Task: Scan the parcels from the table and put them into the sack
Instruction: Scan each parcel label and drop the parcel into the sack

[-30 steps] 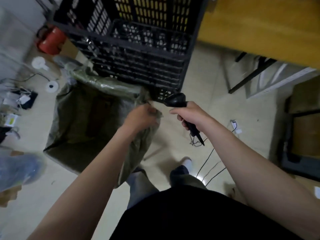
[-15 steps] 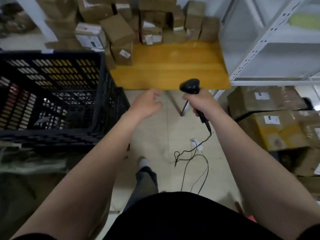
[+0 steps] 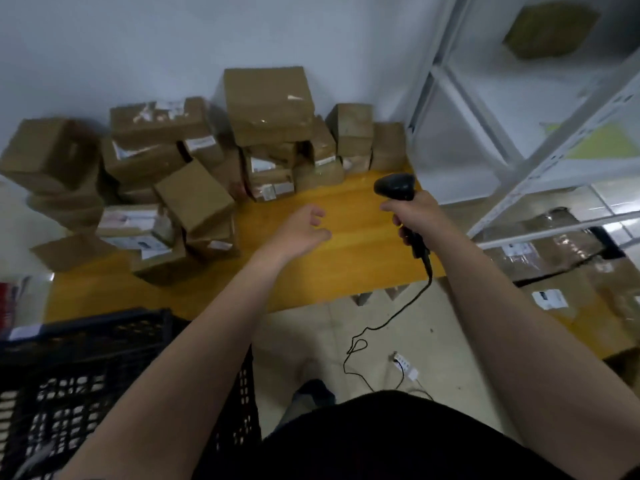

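Observation:
Several brown cardboard parcels (image 3: pixel 194 199) are stacked against the wall on the yellow wooden table (image 3: pixel 346 271). My left hand (image 3: pixel 299 232) hovers empty over the table's bare middle, fingers loosely spread, a little right of the nearest parcels. My right hand (image 3: pixel 414 216) grips the handle of a black corded barcode scanner (image 3: pixel 394 187), whose head points towards the parcels. The scanner's cable (image 3: pixel 391 318) hangs down to the floor. The sack is out of view.
A black plastic crate (image 3: pixel 86 372) stands at lower left beside the table. White metal shelving (image 3: pixel 519 133) rises on the right, with large wrapped boxes (image 3: pixel 554 271) under it. A white power strip (image 3: pixel 405 365) lies on the tiled floor.
My view has swung up from the green sack to the table. My left hand let go of the sack's rim and reached out over the table; my right hand kept the scanner.

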